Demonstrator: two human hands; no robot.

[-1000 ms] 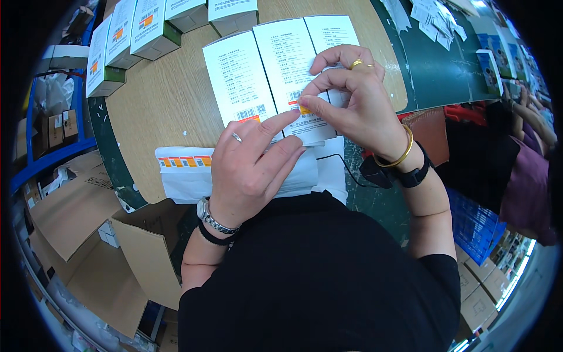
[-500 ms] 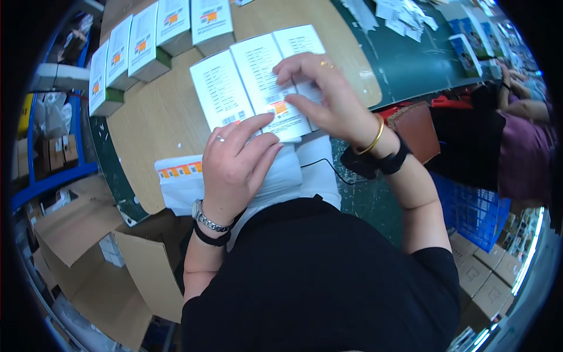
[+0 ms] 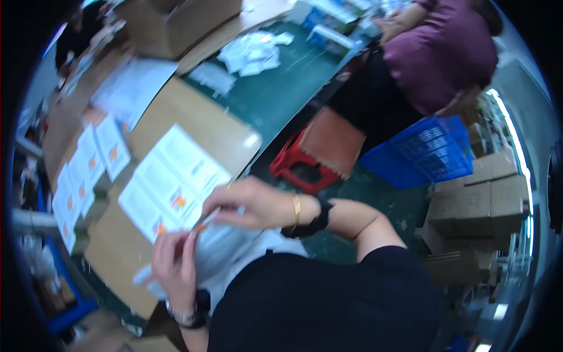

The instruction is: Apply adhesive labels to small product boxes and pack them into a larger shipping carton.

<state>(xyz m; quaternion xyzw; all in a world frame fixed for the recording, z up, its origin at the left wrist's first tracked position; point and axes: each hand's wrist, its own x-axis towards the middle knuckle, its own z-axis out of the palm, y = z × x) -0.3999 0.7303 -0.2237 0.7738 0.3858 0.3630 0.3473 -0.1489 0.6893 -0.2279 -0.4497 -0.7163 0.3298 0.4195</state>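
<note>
Three white printed boxes (image 3: 157, 186) lie side by side on the wooden board in front of me. Orange stickers show near the close ends of the left and middle boxes. Just below those ends, my left hand (image 3: 175, 267) and my right hand (image 3: 251, 202) meet with their fingertips pinched. A small orange sticker (image 3: 200, 227) shows between the fingertips, somewhat blurred. White sheeting (image 3: 220, 252) covers my lap under the hands. By my left wrist a pale sheet corner (image 3: 146, 278) sticks out.
Several white boxes with orange stickers (image 3: 92, 163) stand in a row at the left. Beyond lie a green table (image 3: 293, 58) and scattered white papers (image 3: 255, 53). To the right are a red stool (image 3: 308, 176), a blue crate (image 3: 419, 149), cartons (image 3: 478, 202) and a seated person (image 3: 440, 53).
My view has swung to the right and tilted. Both hands have come off the boxes and drawn together at their near ends. An orange sticker now shows on the left box.
</note>
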